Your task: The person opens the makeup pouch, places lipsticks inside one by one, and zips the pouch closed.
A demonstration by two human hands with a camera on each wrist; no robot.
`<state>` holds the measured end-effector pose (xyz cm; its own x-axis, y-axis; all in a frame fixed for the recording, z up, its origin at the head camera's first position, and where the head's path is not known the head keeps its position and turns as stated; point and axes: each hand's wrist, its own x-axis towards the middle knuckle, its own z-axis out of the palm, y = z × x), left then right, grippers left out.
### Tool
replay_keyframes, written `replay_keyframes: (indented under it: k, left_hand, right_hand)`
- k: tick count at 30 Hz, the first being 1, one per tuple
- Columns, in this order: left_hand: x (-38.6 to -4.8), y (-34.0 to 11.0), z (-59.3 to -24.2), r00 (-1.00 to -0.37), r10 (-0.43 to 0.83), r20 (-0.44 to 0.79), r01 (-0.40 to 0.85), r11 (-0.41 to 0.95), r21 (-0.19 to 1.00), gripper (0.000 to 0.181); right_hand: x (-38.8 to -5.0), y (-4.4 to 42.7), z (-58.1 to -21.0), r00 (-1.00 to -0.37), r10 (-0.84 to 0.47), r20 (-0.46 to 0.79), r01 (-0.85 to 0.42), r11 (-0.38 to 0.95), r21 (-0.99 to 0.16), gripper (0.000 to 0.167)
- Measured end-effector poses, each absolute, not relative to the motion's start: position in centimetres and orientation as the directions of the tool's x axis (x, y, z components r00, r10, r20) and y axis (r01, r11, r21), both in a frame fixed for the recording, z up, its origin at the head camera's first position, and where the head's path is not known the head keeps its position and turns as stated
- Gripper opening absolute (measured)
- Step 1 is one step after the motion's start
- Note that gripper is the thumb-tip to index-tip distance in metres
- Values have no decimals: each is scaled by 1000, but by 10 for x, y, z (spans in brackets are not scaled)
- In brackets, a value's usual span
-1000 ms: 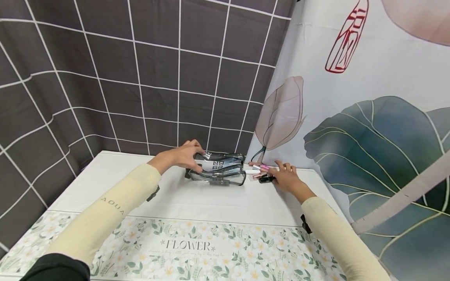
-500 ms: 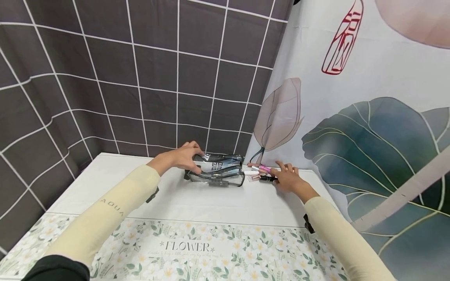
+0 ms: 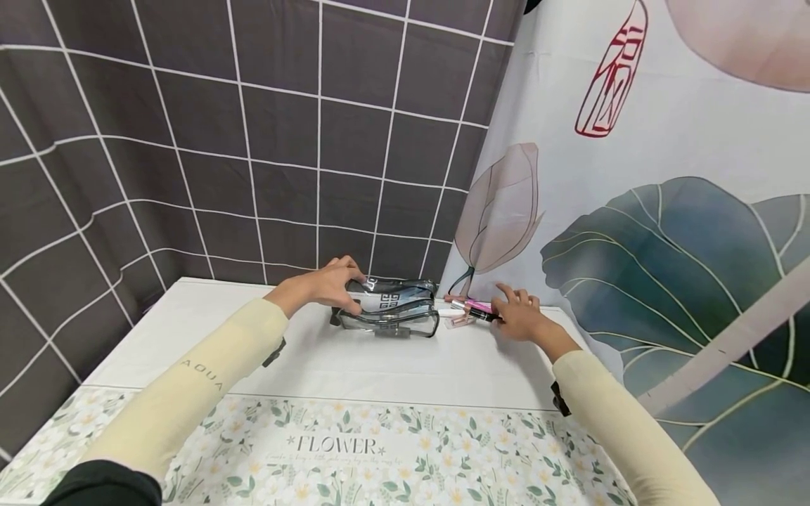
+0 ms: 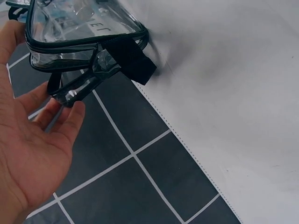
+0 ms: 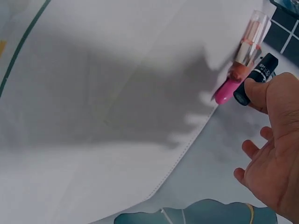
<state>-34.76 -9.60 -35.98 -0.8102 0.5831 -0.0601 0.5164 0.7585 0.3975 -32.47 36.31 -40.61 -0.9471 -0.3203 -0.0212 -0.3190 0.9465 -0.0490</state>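
Clear cosmetic pouch [image 3: 405, 325] with black piping is located near the back edge of the white worktop [image 3: 392, 372]; a square black logo is seen on its film. Its left end is held by the left hand [image 3: 321, 286], the grip being closed around it, with thumb to the near side and fingers to the far side. Black webbing [image 4: 131, 60] is noted at the same end in the left wrist view.

To the right of the pouch, a black lipstick tube [image 5: 257, 78] with pale lettering is pinched by the right hand [image 3: 524, 318]; thumb is seen on the tube, other fingertips held apart from it. A clear tube with a bright pink end [image 5: 227, 90] lies just beside; whether the two touch cannot be told. A white tube [image 3: 451, 312] is found close to the pouch.

The front strip is covered by a floral print [image 3: 506, 443] lettered "FLOWER". Dark grid-patterned cloth [image 3: 253, 112] is hung behind.
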Motion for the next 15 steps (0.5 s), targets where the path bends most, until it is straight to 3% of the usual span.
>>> replay_keyframes:
  k: [15]
  left_hand:
    - [-347,-94,-359,-812,580,-60,508,754,418,81]
  right_hand:
    - [-327,350,-389,-947,-321,25,-322,942,-95,8]
